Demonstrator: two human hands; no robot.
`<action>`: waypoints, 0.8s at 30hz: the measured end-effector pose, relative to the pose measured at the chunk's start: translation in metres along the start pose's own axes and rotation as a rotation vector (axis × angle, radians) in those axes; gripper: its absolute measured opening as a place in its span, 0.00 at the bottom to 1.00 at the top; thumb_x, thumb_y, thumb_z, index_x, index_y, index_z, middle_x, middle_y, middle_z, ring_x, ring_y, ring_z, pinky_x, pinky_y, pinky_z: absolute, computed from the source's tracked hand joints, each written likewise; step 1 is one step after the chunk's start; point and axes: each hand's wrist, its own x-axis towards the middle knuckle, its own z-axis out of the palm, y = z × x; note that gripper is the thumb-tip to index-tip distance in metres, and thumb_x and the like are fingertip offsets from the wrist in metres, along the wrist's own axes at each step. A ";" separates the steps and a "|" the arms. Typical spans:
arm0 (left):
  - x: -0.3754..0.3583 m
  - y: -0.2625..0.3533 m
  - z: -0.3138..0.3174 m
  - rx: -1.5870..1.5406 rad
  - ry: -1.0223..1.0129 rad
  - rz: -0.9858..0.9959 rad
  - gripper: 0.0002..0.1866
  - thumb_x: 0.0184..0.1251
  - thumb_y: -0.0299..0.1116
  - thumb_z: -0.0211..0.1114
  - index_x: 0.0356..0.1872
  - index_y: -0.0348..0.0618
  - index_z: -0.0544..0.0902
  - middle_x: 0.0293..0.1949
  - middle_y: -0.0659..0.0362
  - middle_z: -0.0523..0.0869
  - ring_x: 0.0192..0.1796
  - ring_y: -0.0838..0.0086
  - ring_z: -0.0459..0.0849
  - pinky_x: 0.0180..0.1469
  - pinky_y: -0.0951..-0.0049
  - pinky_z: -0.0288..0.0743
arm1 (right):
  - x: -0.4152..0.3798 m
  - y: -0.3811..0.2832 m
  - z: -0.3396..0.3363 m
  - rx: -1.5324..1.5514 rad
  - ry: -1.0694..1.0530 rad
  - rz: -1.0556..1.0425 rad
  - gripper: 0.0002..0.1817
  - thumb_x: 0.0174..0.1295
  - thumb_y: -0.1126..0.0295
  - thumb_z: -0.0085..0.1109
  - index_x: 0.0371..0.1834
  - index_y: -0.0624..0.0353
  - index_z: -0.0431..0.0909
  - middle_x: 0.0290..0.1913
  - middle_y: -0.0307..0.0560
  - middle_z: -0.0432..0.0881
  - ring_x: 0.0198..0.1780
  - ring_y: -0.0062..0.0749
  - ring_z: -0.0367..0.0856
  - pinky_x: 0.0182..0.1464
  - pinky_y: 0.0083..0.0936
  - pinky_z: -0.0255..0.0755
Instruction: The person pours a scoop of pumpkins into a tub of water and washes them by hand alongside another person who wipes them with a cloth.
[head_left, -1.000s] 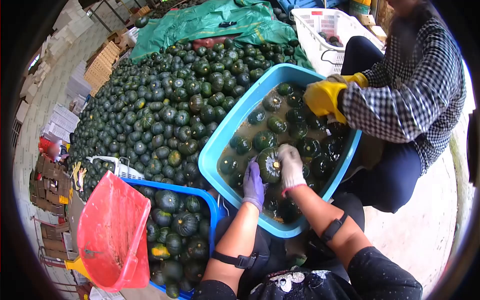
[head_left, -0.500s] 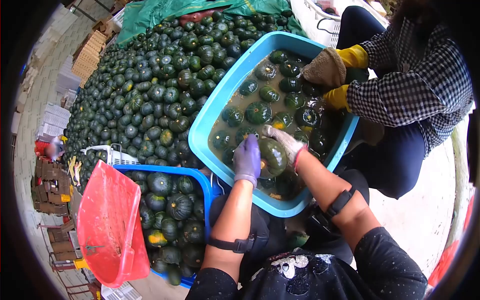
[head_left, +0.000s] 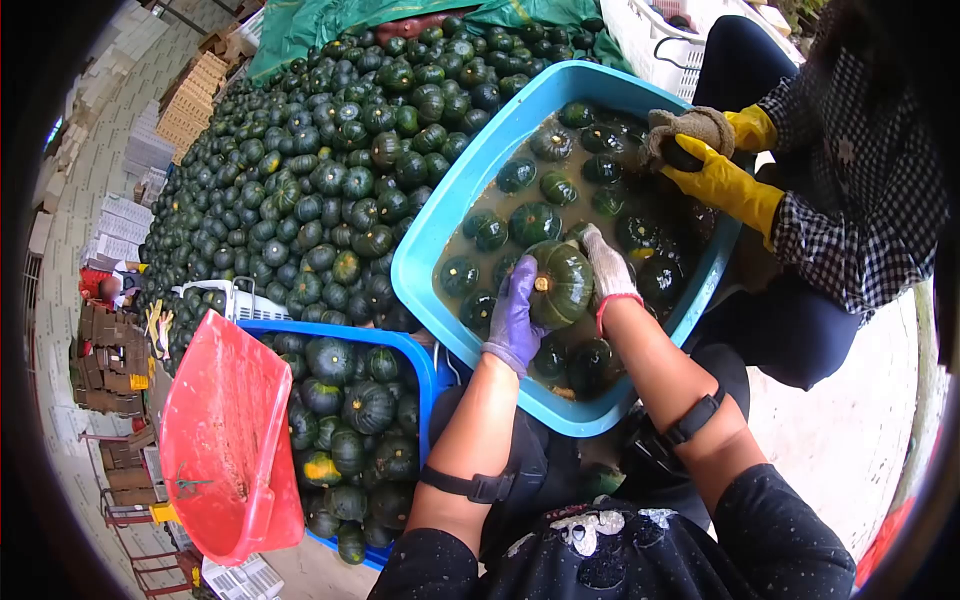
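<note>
A dark green squash (head_left: 562, 283) is held above the murky water of a light blue tub (head_left: 437, 240). My left hand (head_left: 514, 320), in a purple glove, grips its left side. My right hand (head_left: 606, 263), in a white glove with a red cuff, presses on its right side. Several more squashes float in the tub around it. Across the tub, another person's yellow-gloved hands (head_left: 722, 182) rub a squash with a brown cloth (head_left: 688, 128).
A large heap of green squashes (head_left: 320, 160) lies on the floor to the left of the tub. A dark blue crate (head_left: 420, 370) of squashes sits at my left, with a red scoop (head_left: 225, 440) beside it. A white crate (head_left: 660, 40) stands behind the other person.
I have turned the squash between both hands, so its stem end now faces up. The other person's hands moved to the tub's far right edge, wrapped around a squash with the cloth.
</note>
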 end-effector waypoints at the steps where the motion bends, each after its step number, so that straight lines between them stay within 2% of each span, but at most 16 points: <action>1: 0.003 0.000 0.000 0.070 0.052 0.095 0.31 0.64 0.54 0.67 0.60 0.45 0.74 0.53 0.57 0.80 0.54 0.70 0.80 0.50 0.69 0.79 | 0.010 0.005 -0.002 -0.073 -0.021 -0.045 0.26 0.68 0.47 0.49 0.43 0.62 0.82 0.38 0.54 0.85 0.42 0.41 0.84 0.49 0.33 0.75; 3: 0.008 0.003 -0.001 0.213 0.155 0.286 0.28 0.65 0.53 0.67 0.58 0.44 0.75 0.51 0.55 0.81 0.52 0.71 0.80 0.48 0.70 0.79 | 0.011 0.007 0.001 -0.308 -0.081 -0.183 0.30 0.65 0.43 0.51 0.50 0.62 0.80 0.45 0.58 0.85 0.48 0.46 0.83 0.55 0.33 0.72; 5: 0.016 0.004 -0.006 0.475 0.294 0.437 0.25 0.67 0.48 0.66 0.56 0.41 0.75 0.48 0.56 0.81 0.49 0.73 0.80 0.50 0.71 0.77 | -0.027 -0.008 0.015 -0.641 -0.160 -0.365 0.36 0.61 0.39 0.55 0.59 0.61 0.76 0.51 0.61 0.83 0.55 0.50 0.81 0.61 0.33 0.69; 6: 0.018 0.003 -0.009 0.603 0.366 0.509 0.23 0.68 0.45 0.66 0.55 0.39 0.75 0.47 0.57 0.81 0.47 0.75 0.79 0.52 0.71 0.76 | -0.039 -0.006 0.017 -0.775 -0.249 -0.377 0.46 0.54 0.34 0.60 0.67 0.59 0.69 0.56 0.60 0.81 0.60 0.50 0.78 0.64 0.30 0.68; 7: 0.020 0.002 -0.012 0.697 0.380 0.547 0.23 0.68 0.45 0.66 0.54 0.38 0.75 0.45 0.58 0.81 0.46 0.76 0.78 0.51 0.72 0.76 | -0.038 -0.005 0.017 -0.824 -0.242 -0.353 0.46 0.56 0.36 0.61 0.70 0.59 0.65 0.55 0.62 0.81 0.62 0.49 0.77 0.63 0.31 0.68; 9: 0.018 0.004 -0.017 0.891 0.404 0.619 0.22 0.68 0.43 0.67 0.53 0.37 0.75 0.43 0.59 0.80 0.44 0.77 0.77 0.49 0.75 0.74 | -0.016 0.002 0.013 -0.682 -0.393 -0.424 0.41 0.61 0.41 0.60 0.70 0.59 0.66 0.51 0.61 0.82 0.52 0.42 0.83 0.54 0.29 0.75; 10: 0.013 0.008 -0.014 0.981 0.421 0.673 0.22 0.67 0.42 0.67 0.52 0.36 0.74 0.42 0.61 0.80 0.42 0.78 0.76 0.47 0.76 0.74 | -0.015 -0.004 0.006 -0.721 -0.429 -0.405 0.37 0.63 0.48 0.62 0.70 0.60 0.66 0.44 0.54 0.84 0.38 0.31 0.84 0.41 0.26 0.78; 11: 0.013 0.009 -0.016 0.928 0.397 0.677 0.22 0.67 0.42 0.67 0.52 0.36 0.75 0.42 0.61 0.80 0.42 0.78 0.76 0.46 0.76 0.74 | -0.014 -0.008 0.005 -0.701 -0.468 -0.338 0.37 0.63 0.52 0.64 0.70 0.59 0.65 0.38 0.46 0.84 0.29 0.22 0.79 0.31 0.23 0.76; 13: 0.014 0.010 -0.016 0.822 0.343 0.676 0.22 0.68 0.42 0.67 0.52 0.35 0.75 0.41 0.61 0.80 0.42 0.79 0.76 0.46 0.76 0.74 | -0.033 -0.031 0.000 -0.626 -0.592 -0.110 0.36 0.65 0.60 0.63 0.72 0.63 0.61 0.49 0.45 0.80 0.43 0.23 0.79 0.47 0.19 0.75; 15: 0.016 0.008 -0.018 0.708 0.357 0.637 0.22 0.68 0.42 0.67 0.52 0.36 0.74 0.42 0.61 0.79 0.43 0.79 0.75 0.47 0.77 0.72 | -0.031 -0.015 -0.001 -0.565 -0.603 -0.214 0.36 0.63 0.66 0.62 0.74 0.60 0.59 0.55 0.47 0.79 0.45 0.22 0.78 0.48 0.19 0.74; 16: 0.019 0.005 -0.020 0.654 0.377 0.632 0.22 0.68 0.43 0.67 0.52 0.36 0.74 0.42 0.60 0.79 0.43 0.79 0.75 0.48 0.77 0.72 | -0.043 -0.011 0.003 -0.417 -0.578 -0.260 0.38 0.61 0.68 0.61 0.75 0.57 0.57 0.57 0.48 0.77 0.50 0.24 0.77 0.53 0.20 0.73; 19: 0.012 0.002 -0.013 0.589 0.427 0.586 0.23 0.70 0.46 0.64 0.53 0.37 0.73 0.46 0.59 0.78 0.48 0.77 0.74 0.53 0.75 0.70 | -0.035 0.012 0.011 -0.559 -0.471 -0.609 0.39 0.61 0.68 0.60 0.76 0.56 0.57 0.60 0.51 0.75 0.57 0.26 0.73 0.61 0.23 0.68; 20: 0.012 -0.002 -0.011 0.551 0.414 0.583 0.23 0.70 0.46 0.64 0.53 0.37 0.73 0.46 0.59 0.78 0.48 0.76 0.74 0.54 0.74 0.70 | -0.034 0.017 0.010 -0.596 -0.424 -0.560 0.38 0.60 0.66 0.59 0.75 0.56 0.59 0.64 0.54 0.73 0.64 0.32 0.71 0.68 0.27 0.63; 23: 0.012 -0.001 -0.012 0.619 0.439 0.550 0.25 0.71 0.49 0.61 0.54 0.36 0.72 0.47 0.58 0.78 0.48 0.75 0.74 0.55 0.74 0.70 | -0.037 0.021 0.014 -0.545 -0.330 -0.603 0.39 0.57 0.59 0.60 0.73 0.57 0.61 0.69 0.62 0.67 0.71 0.49 0.66 0.72 0.32 0.59; 24: 0.012 0.001 -0.012 0.613 0.454 0.546 0.25 0.72 0.49 0.61 0.54 0.36 0.72 0.47 0.58 0.78 0.48 0.75 0.74 0.54 0.74 0.70 | -0.035 0.021 0.013 -0.587 -0.333 -0.684 0.36 0.59 0.59 0.57 0.72 0.56 0.63 0.68 0.61 0.69 0.70 0.47 0.68 0.72 0.31 0.60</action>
